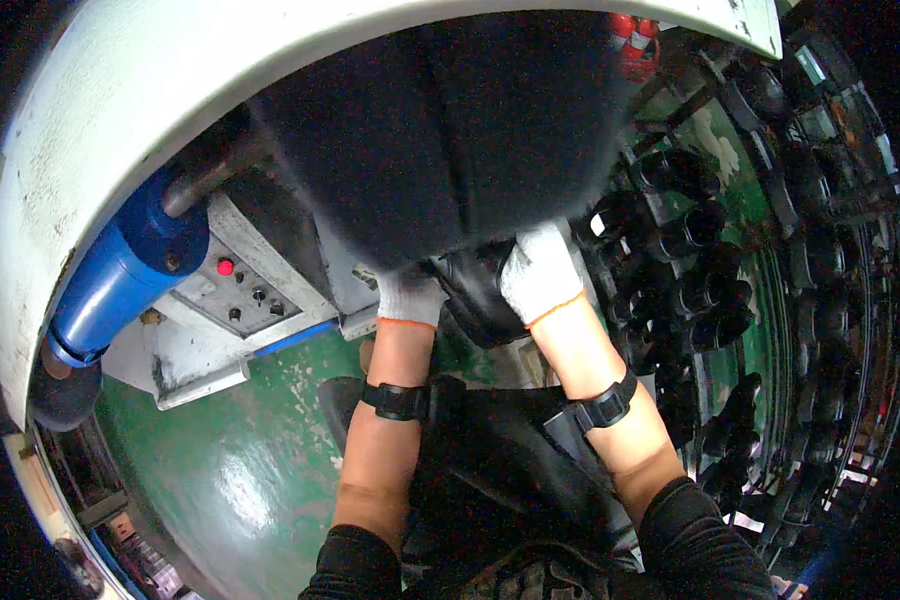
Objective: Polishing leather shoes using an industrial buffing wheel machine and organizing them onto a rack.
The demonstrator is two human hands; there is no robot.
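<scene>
Fingers of the right hand [538,270], in a white knitted glove with an orange cuff, are curling over the top edge of a glossy black moulded part [480,295] and gripping it, the knuckles pressing up against a large dark rounded mass [450,130] that is filling the middle of the head view. Fingers of the left hand [410,296], gloved the same way, are mostly hiding under that dark mass, so I cannot tell whether they are closing on anything; the glove is sitting just beside the left edge of the black part, seemingly touching it. The part itself is lying between the two gloves, right below the dark mass.

Both bare forearms are wearing black wrist straps [398,401] and are rising from black sleeves at the lower edge.

Left of the left fingers, a grey metal control panel [235,285] with a red button and small dark knobs is tilting toward the person, and further left a blue cylinder [120,275] is slanting beneath a wide curved white machine housing [120,120]. Below the fingers, a glossy green painted floor [230,470] is reflecting light. Right of the right fingers, rows of shiny black moulded pieces [700,290] are hanging on dark racks, near the hand but apart from it.
</scene>
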